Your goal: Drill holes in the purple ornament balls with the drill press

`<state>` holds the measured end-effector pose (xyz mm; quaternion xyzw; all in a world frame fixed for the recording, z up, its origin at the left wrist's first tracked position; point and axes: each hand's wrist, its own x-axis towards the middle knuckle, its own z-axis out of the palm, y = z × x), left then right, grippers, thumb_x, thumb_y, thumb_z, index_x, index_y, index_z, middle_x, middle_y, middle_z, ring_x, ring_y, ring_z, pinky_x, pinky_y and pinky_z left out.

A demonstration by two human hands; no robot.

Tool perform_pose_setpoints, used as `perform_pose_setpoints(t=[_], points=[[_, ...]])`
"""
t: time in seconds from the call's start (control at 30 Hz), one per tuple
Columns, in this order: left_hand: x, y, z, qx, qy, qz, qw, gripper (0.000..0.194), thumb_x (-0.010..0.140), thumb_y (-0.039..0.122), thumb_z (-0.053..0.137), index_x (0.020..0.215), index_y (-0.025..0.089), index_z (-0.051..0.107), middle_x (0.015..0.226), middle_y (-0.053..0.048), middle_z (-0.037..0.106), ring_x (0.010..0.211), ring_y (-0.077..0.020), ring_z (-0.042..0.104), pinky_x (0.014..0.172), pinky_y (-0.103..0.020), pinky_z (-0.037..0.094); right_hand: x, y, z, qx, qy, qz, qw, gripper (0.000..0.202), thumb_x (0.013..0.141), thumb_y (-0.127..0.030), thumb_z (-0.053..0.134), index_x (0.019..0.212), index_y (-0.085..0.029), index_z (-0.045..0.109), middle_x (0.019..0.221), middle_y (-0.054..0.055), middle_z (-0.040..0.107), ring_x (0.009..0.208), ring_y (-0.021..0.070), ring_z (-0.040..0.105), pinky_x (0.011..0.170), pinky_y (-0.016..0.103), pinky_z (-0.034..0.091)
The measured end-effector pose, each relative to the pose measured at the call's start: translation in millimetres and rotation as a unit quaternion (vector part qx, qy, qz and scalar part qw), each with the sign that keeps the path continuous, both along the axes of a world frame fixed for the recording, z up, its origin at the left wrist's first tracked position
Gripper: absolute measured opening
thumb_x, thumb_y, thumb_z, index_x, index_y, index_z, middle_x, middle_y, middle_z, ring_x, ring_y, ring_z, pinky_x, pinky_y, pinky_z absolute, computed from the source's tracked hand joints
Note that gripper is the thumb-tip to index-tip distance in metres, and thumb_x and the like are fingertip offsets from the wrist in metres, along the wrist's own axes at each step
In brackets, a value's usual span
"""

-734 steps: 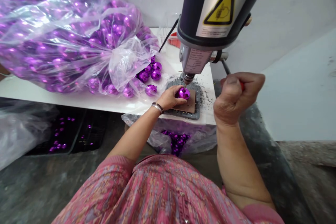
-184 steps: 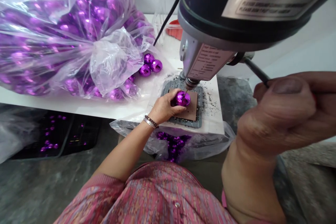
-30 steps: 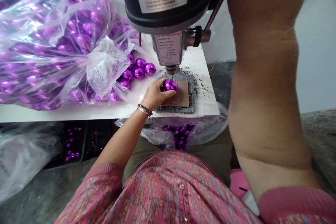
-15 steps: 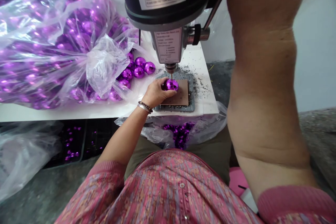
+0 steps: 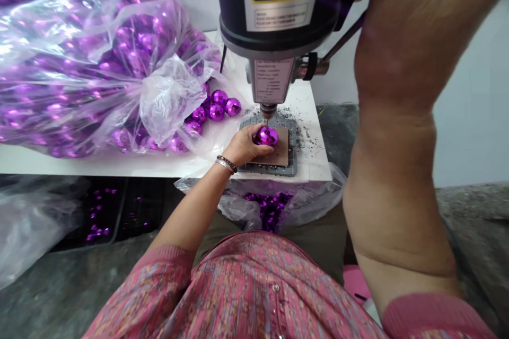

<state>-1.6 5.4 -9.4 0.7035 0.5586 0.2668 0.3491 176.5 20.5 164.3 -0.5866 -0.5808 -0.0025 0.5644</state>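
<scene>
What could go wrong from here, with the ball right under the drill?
The left hand grips the purple ball with its fingers close to the drill bit, so a slip could nick them. The ball is round and I see no clamp on it, so it might twist or roll if the bit catches. The loose balls beside the metal base could roll into the way if bumped.

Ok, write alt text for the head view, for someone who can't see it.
The left hand holds a purple ball under a bench drill, over a brown board. Loose purple balls lie by a large clear bag full of more; the right hand, upper right, is partly out of frame.
</scene>
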Motion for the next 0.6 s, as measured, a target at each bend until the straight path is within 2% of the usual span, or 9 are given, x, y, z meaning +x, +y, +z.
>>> perform_pose_setpoints(t=[0.1,0.2,0.27,0.37,0.47,0.6], points=[[1,-2,-3.6,0.011,-0.004,0.012,1.000,0.052,0.064,0.022,0.086,0.114,0.016,0.073,0.111,-0.006,0.075,0.103,-0.0227,0.067,0.097,-0.034,0.053,-1,-17,-12.0,0.035,-0.028,0.019,0.999,0.033,0.100,-0.025,0.029,0.069,-0.021,0.019,0.073,0.000,0.025,0.076,0.0026,0.044,0.088,0.023,0.041],[0,-2,-6.8,0.014,-0.001,0.007,1.000,0.051,0.066,0.024,0.085,0.114,0.017,0.072,0.110,-0.006,0.075,0.104,-0.0235,0.067,0.098,-0.036,0.052,-1,-38,-22.7,0.077,-0.015,0.053,0.996,0.030,0.096,-0.025,0.039,0.073,-0.020,0.021,0.075,-0.001,0.025,0.072,0.0006,0.035,0.081,0.020,0.039],[0,-2,-7.8,0.016,0.004,-0.001,1.000,0.050,0.068,0.025,0.085,0.115,0.017,0.072,0.110,-0.006,0.074,0.103,-0.0235,0.067,0.096,-0.035,0.052,0,-49,-33.3,0.079,-0.015,0.059,0.995,0.025,0.091,-0.022,0.041,0.073,-0.018,0.025,0.076,-0.001,0.027,0.068,-0.0004,0.030,0.070,0.018,0.035],[-1,-3,-7.8,0.025,0.010,-0.009,1.000,0.046,0.070,0.025,0.083,0.113,0.017,0.072,0.106,-0.006,0.074,0.099,-0.0228,0.066,0.092,-0.034,0.052,5,-58,-55.4,0.119,-0.054,0.062,0.989,0.018,0.087,-0.017,0.045,0.073,-0.016,0.033,0.073,-0.002,0.030,0.065,-0.0010,0.032,0.063,0.018,0.033],[-1,-4,-7.1,0.029,0.014,-0.013,0.999,0.044,0.071,0.026,0.083,0.112,0.017,0.072,0.105,-0.005,0.074,0.099,-0.0228,0.065,0.091,-0.033,0.052,10,-58,-76.4,0.169,-0.091,0.062,0.979,0.013,0.090,-0.020,0.049,0.079,-0.015,0.044,0.073,-0.003,0.040,0.065,-0.0014,0.037,0.063,0.018,0.035],[-2,-4,-7.7,0.022,0.014,-0.017,1.000,0.049,0.071,0.025,0.082,0.118,0.015,0.070,0.110,-0.007,0.073,0.103,-0.0233,0.065,0.096,-0.034,0.051,11,-57,-90.0,0.196,-0.090,0.047,0.975,0.011,0.091,-0.020,0.050,0.082,-0.014,0.050,0.074,-0.003,0.043,0.067,-0.0014,0.038,0.063,0.017,0.033]])
